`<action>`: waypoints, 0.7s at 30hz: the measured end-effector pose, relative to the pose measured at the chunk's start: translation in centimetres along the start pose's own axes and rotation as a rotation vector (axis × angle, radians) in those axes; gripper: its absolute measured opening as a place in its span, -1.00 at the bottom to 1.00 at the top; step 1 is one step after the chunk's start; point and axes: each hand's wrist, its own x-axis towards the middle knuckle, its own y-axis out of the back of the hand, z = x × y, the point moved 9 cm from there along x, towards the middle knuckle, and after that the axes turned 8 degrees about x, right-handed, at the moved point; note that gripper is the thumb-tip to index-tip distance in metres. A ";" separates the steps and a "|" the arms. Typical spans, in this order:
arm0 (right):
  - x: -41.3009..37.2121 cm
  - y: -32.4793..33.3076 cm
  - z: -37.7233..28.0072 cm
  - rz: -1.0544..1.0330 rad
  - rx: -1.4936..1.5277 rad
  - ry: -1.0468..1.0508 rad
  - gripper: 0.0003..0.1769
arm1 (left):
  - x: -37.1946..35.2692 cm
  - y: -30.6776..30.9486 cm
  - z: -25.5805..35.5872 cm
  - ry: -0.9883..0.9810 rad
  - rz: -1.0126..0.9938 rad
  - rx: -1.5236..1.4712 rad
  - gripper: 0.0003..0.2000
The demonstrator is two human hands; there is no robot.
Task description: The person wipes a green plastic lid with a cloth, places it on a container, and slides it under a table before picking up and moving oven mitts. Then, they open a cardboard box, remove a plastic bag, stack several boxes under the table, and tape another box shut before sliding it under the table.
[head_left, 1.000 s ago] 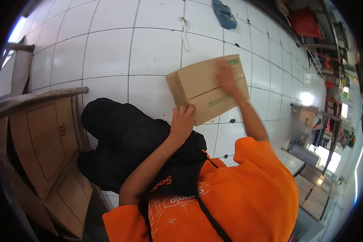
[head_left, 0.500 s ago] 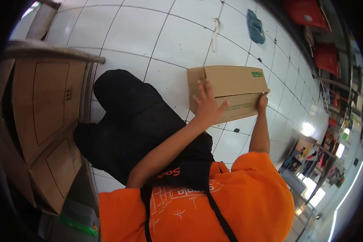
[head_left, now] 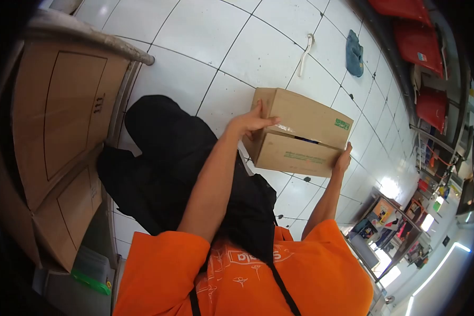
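Around the cardboard box (head_left: 300, 118), clamped at both ends: left hand (head_left: 247, 124) grip closed on the top near corner, fingers together over the edge; right hand (head_left: 344, 158) grip pressed against the far lower corner; held tilted over white tiled floor (head_left: 195, 31), beside black trousers (head_left: 163, 152); further left, flattened cartons (head_left: 58, 116).

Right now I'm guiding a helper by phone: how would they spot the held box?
Start from the white tiled floor, then look just ahead of the orange shirt. The cardboard box is held between the left hand and right hand. Unlike the flat cardboard sheets at the left, it is a closed box with green print.
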 end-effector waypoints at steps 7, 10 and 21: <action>-12.5 4.3 -3.0 -0.490 0.382 0.133 -0.14 | -3.3 10.0 -1.9 -0.082 -0.115 -0.108 -0.13; -8.6 -1.0 -3.2 -0.314 0.343 0.324 -0.29 | -3.9 13.0 -2.1 -0.176 0.037 -0.283 -0.23; -18.6 -7.9 0.7 -1.189 0.906 -0.489 -0.13 | -1.7 21.7 -6.4 0.096 0.600 0.354 -0.41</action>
